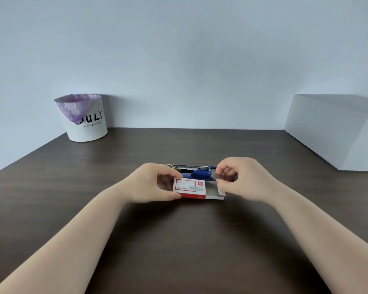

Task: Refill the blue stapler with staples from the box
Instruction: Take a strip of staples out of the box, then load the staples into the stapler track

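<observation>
A red and white staple box (pixel 189 187) is held just above the dark table, its grey inner tray (pixel 214 193) slid out to the right. My left hand (pixel 155 183) grips the box's left end. My right hand (pixel 240 179) pinches a small grey strip of staples (pixel 217 176) above the tray's open end. Right behind the box lies the blue stapler (pixel 201 173), opened flat with its metal staple rail (pixel 187 166) showing along the far side. My hands hide both ends of the stapler.
A white bin (pixel 87 122) with a purple liner stands at the back left against the wall. A large white box (pixel 336 130) sits at the back right. The dark wooden table (pixel 179 240) stretches toward me between my forearms.
</observation>
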Action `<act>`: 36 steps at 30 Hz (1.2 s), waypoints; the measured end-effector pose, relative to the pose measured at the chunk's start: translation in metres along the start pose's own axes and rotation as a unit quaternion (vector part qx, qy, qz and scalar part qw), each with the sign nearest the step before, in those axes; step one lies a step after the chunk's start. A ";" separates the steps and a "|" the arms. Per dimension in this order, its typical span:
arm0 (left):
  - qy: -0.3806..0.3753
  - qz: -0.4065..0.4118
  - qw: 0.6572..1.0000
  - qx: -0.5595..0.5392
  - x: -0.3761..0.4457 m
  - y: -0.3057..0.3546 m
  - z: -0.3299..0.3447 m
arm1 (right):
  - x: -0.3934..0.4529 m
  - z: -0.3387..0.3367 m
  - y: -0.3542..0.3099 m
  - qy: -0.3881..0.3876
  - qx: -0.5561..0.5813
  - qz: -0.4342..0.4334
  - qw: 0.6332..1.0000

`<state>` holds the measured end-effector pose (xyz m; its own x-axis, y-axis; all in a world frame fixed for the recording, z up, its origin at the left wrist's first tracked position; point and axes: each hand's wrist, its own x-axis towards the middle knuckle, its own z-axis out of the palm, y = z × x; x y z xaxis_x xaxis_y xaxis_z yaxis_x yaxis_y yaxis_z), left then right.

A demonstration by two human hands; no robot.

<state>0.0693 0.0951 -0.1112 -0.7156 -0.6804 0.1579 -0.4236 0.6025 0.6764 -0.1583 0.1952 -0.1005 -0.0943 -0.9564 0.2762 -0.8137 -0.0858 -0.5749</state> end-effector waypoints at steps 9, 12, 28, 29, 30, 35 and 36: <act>-0.005 -0.008 1.000 0.027 -0.001 0.002 0.000 | -0.010 -0.018 0.007 -0.090 0.165 0.095 0.978; -0.011 -0.006 0.999 0.044 -0.001 0.002 0.000 | -0.010 -0.009 0.003 -0.088 0.206 0.084 0.971; -0.029 -0.015 0.998 0.049 -0.001 0.006 0.003 | -0.002 0.008 0.004 -0.010 0.039 -0.010 0.999; -0.020 -0.015 0.999 0.048 -0.001 0.006 0.002 | -0.002 0.007 0.004 -0.002 0.031 -0.012 0.999; -0.003 -0.015 0.999 0.044 -0.002 0.006 0.001 | -0.002 0.007 0.005 0.008 0.024 -0.011 1.000; 0.176 -0.037 0.984 -0.019 0.003 0.000 -0.006 | 0.011 -0.003 -0.001 0.061 0.014 0.009 0.998; 0.204 -0.049 0.978 -0.022 0.005 -0.004 -0.006 | 0.016 -0.005 -0.004 0.060 0.005 0.006 0.998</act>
<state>0.0707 0.0866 -0.1083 -0.3883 -0.8492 0.3580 -0.4478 0.5134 0.7321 -0.1587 0.1820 -0.0902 -0.1727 -0.9175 0.3583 -0.8064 -0.0772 -0.5864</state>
